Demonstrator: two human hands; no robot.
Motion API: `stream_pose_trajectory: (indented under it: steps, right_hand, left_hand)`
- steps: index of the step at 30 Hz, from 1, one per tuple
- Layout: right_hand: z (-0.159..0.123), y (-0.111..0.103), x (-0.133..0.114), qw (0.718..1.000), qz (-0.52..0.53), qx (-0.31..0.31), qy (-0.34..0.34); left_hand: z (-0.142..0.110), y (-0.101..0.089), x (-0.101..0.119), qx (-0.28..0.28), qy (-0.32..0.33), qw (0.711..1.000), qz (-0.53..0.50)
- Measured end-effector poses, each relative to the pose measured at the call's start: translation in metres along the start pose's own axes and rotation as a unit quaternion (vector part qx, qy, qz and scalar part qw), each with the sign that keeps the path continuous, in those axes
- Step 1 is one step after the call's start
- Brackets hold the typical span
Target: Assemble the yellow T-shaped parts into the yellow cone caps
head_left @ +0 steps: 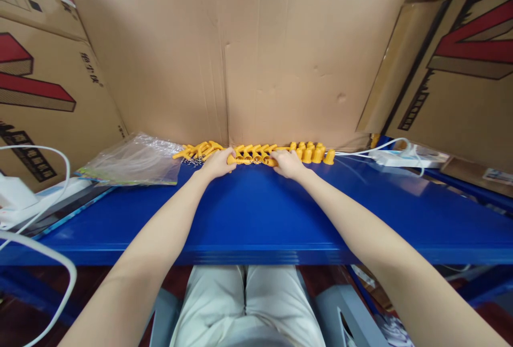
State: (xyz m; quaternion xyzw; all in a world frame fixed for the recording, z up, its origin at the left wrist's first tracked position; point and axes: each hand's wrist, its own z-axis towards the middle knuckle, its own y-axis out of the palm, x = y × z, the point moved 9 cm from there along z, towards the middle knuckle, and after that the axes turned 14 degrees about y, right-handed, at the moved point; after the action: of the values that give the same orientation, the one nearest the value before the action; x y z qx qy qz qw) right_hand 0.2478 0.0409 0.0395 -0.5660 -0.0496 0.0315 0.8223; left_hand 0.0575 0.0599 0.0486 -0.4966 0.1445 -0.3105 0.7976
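At the back of the blue tabletop, my left hand (218,163) is closed around the left end of a row of yellow plastic pieces (253,152), with a rounded yellow end (231,160) at its fingertips. My right hand (289,163) is closed at the row's right end, against another yellow piece (271,162). Small metal rings show along the row's front. Left of my left hand lies a loose heap of branching yellow pieces (202,149), with small metal chains (195,161) in front. Several yellow cup-shaped pieces (316,153) stand upright just right of my right hand.
A clear plastic bag (134,160) lies left on the blue table (256,213). A cardboard panel (280,63) rises behind, with printed cartons (44,90) either side. White cables and a white power strip (404,158) sit right; a white cable (60,261) loops at left.
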Motion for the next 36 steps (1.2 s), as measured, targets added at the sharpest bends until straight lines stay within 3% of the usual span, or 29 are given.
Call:
stream_pose_trajectory:
  steps: [5,16,22,28,36]
  right_hand:
    - [-0.004,-0.002,-0.007,1.000,-0.003,-0.001,-0.022]
    - [-0.002,0.001,-0.019,0.982,0.132,0.034,-0.134]
    - [-0.004,0.001,-0.020,0.976,0.149,0.036,-0.151]
    - [-0.012,-0.007,-0.034,0.974,0.146,0.034,-0.169]
    - [0.001,-0.007,-0.021,0.934,0.331,0.012,-0.133]
  left_hand:
    - [0.000,-0.002,0.006,0.000,0.001,1.000,-0.008]
    - [0.000,0.002,0.023,-0.013,0.017,1.000,-0.023]
    - [0.001,0.010,0.023,-0.033,0.026,0.999,-0.034]
    - [0.001,0.004,0.021,-0.019,0.004,1.000,-0.004]
    - [-0.001,0.001,0.006,-0.004,-0.045,0.999,0.008]
